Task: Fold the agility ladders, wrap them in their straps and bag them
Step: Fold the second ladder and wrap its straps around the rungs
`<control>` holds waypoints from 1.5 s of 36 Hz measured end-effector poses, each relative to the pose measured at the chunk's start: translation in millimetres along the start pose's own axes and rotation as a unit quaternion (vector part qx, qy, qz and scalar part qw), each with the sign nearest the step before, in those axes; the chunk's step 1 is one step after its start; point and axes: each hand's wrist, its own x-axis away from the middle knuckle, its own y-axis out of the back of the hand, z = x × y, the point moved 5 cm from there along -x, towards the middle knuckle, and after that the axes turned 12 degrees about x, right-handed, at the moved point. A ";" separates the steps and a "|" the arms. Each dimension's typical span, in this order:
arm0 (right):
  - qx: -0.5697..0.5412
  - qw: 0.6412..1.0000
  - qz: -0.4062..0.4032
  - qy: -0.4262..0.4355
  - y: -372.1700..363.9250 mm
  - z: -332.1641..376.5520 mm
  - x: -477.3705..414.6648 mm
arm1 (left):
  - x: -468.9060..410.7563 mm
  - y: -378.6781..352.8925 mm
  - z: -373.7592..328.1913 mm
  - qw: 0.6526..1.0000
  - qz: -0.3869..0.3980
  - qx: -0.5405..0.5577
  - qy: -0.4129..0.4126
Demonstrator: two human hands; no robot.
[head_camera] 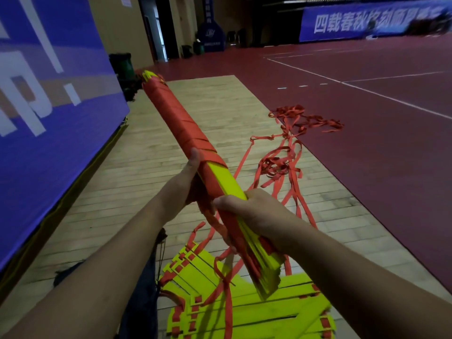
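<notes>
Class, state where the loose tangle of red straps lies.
Head view: the tangle lies on the floor right of the held bundle, across the edge between wooden boards and red court.

We see a pale wooden floor strip (146, 167) beside dim red court flooring (379, 148) with white lines (342, 81). A blue banner (49, 94) stands left, another banner (367, 23) on the far wall.

Plastic rungs, woven straps, that's basically it

The ladder bundle (195, 152) is matt yellow plastic slats wrapped in flat red woven strap (281, 165); floor (151, 152) is pale wood planks beside smooth dark-red sports surface (367, 143), slightly sheeny.
</notes>
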 end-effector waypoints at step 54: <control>0.168 0.955 -0.220 0.105 22.1 -0.7 3.3 | 9.1 -28.2 -15.2 0.992 0.110 -0.005 0.059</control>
